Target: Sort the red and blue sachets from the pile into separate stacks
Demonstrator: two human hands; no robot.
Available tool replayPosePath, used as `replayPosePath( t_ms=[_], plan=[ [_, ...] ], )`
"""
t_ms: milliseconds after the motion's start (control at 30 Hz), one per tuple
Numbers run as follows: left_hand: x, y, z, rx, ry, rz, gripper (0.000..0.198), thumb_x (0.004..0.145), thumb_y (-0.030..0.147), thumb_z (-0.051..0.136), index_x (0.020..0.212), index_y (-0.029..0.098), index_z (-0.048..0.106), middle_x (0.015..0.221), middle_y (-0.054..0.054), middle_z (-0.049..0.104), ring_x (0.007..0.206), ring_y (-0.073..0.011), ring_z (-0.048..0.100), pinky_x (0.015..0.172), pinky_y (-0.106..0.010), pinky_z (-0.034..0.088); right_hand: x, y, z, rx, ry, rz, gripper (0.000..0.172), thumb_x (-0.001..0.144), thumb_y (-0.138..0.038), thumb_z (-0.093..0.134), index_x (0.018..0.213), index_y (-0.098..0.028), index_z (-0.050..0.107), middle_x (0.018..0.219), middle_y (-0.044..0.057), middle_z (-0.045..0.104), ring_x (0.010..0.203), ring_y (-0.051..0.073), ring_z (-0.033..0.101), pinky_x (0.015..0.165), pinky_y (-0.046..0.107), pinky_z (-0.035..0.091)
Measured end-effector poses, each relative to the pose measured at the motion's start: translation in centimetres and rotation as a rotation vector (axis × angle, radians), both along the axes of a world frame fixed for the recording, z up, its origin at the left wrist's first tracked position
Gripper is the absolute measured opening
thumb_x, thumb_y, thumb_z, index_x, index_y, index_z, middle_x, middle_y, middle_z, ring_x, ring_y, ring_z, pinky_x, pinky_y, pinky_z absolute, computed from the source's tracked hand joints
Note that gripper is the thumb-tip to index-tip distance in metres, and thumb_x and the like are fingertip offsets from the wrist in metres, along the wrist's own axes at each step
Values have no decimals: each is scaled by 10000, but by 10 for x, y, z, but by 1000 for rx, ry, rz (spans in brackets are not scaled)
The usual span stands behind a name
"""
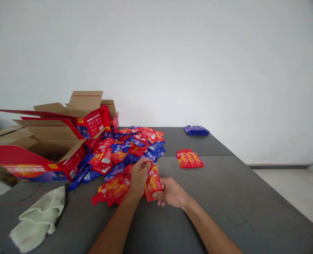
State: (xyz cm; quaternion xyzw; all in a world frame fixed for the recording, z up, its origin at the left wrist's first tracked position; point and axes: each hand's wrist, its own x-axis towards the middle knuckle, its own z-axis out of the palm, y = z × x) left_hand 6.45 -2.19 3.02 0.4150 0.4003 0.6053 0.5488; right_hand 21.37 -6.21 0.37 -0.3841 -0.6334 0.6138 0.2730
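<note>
Between my hands is a red pouch with orange fruit pictures and white lettering. My left hand pinches its upper end, and my right hand grips its lower right edge with the thumb on the front. Whether more than one pouch is in my grasp I cannot tell. Just left of my hands lie more red pouches, partly hidden by my left wrist. Behind them spreads a mixed heap of red and blue pouches. To the right, several red pouches lie overlapped in a row.
Open red cardboard boxes stand along the left side, flaps up. A pale green cloth lies at the front left. Blue pouches are stacked at the far edge of the dark table, near the white wall.
</note>
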Motion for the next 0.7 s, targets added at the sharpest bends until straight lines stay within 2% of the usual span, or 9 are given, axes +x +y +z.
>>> replayPosePath(
  t_ms=[133,267,400,500,567,633,700],
  plan=[
    [0,-1,2,-27,35,-6,336,766,445,673,956,174,620,848,-69,739,727,-195,697,640,-289,531,1,1,0,23,-12,-67,326,755,-437,707,892,-154,620,672,-14,630,523,95,574,446,180,434],
    [1,1,-6,-115,129,-31,386,700,289,709,1047,185,577,854,-41,719,626,-146,659,565,-244,501,4,6,-3,78,14,-229,338,778,-438,689,953,-163,598,678,-27,617,503,86,534,437,185,401],
    [3,4,-20,-128,275,-111,307,645,205,680,937,172,591,726,-4,669,522,-118,596,454,-196,419,7,14,-7,143,-37,-391,375,827,-421,634,1095,-172,550,757,-2,649,539,111,558,487,223,442],
    [5,4,-25,-94,338,-76,243,667,198,644,903,166,595,736,-14,661,565,-129,615,469,-201,443,5,14,-8,336,-192,-605,591,803,-375,654,1315,-186,428,1021,75,668,785,191,650,708,325,540],
    [7,4,-26,-93,324,-55,237,682,194,630,913,164,593,792,-34,676,615,-145,641,507,-224,485,0,10,-9,551,-304,-710,728,786,-337,662,1423,-204,335,1249,126,578,1058,251,607,919,403,503],
    [8,3,-26,-82,307,-44,225,694,190,625,915,161,591,818,-46,686,632,-148,650,535,-239,506,-6,5,-11,710,-388,-715,756,791,-320,647,1461,-217,312,1373,142,470,1230,279,501,1031,429,437],
    [10,2,-27,-59,303,-46,215,704,188,627,914,158,589,827,-53,694,616,-142,643,539,-242,508,-11,2,-15,779,-462,-686,704,801,-313,630,1445,-217,363,1398,145,428,1284,286,449,1053,422,422]
  ],
)
